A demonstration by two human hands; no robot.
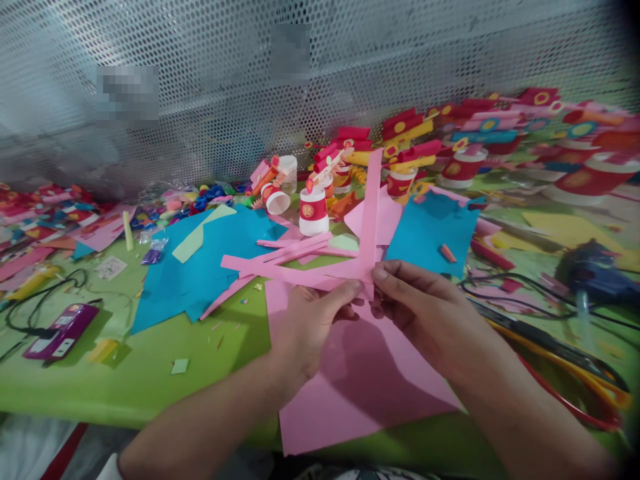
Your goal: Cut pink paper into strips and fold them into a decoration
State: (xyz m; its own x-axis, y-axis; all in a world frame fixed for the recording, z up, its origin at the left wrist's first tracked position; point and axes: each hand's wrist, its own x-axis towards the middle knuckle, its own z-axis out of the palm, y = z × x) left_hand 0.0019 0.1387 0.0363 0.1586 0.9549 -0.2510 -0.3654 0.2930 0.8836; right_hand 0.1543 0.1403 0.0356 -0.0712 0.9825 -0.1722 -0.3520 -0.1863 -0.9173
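Two pink paper strips meet at a corner between my hands. One, an upright pink strip (373, 207), rises above my right hand (420, 300), whose thumb and fingers pinch its lower end. The other, a sideways pink strip (280, 272), runs out to the left, and my left hand (320, 310) pinches it near the corner. Whether the strips are joined there I cannot tell. Beneath both hands lies a large pink paper sheet (370, 387). More loose pink strips (305, 250) rest just behind on blue paper (170, 287).
Scissors (560, 353) with orange and red handles lie at the right, near a dark blue glue gun (600, 273) and its cable. A purple power socket (61, 332) sits at left. Red-and-white paper cups (314, 212) with rolled-paper models line the back, before a perforated metal panel (210, 87).
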